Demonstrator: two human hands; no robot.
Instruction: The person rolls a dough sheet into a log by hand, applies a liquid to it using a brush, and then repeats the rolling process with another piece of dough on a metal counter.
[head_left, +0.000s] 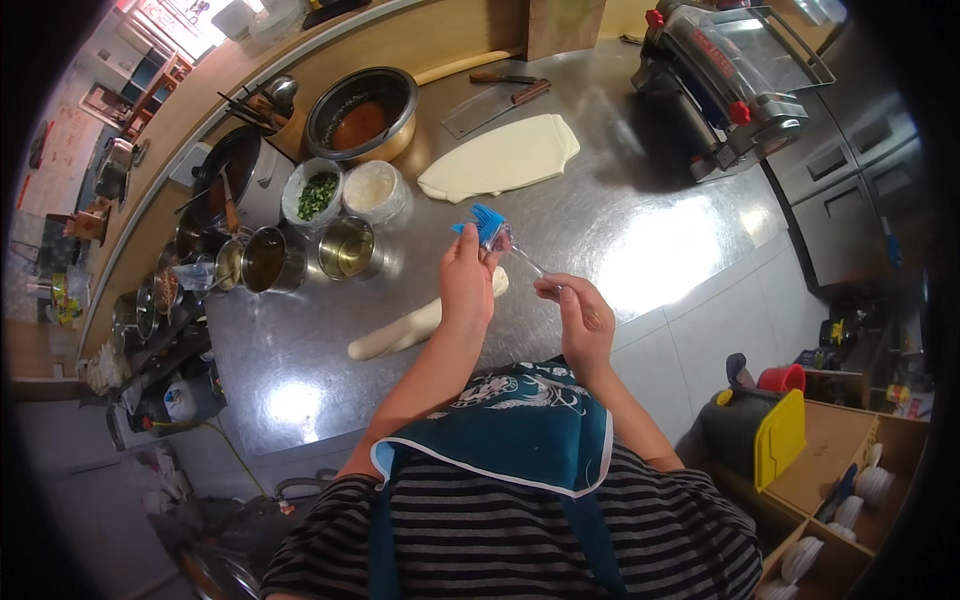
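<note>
Both of my hands are on a pastry brush (491, 222) with blue bristles and a clear handle, held above a steel worktable (420, 262). My left hand (468, 277) grips it by the head, thumb against the bristles. My right hand (581, 319) pinches the far end of the handle. Below my left hand and forearm lies a roll of pale dough (397, 328), partly hidden by them. Farther back a flat, folded slab of dough (501, 157) rests on the steel. To the left stands a metal pot of yellowish oil (349, 247).
A cleaver (495, 109) lies behind the slab. Left are a bowl of chopped greens (316, 193), a bowl of pale paste (373, 189), a large pot of reddish sauce (361, 120) and several other pots. A dough-rolling machine (720, 90) stands back right; a bin (739, 427) is on the floor.
</note>
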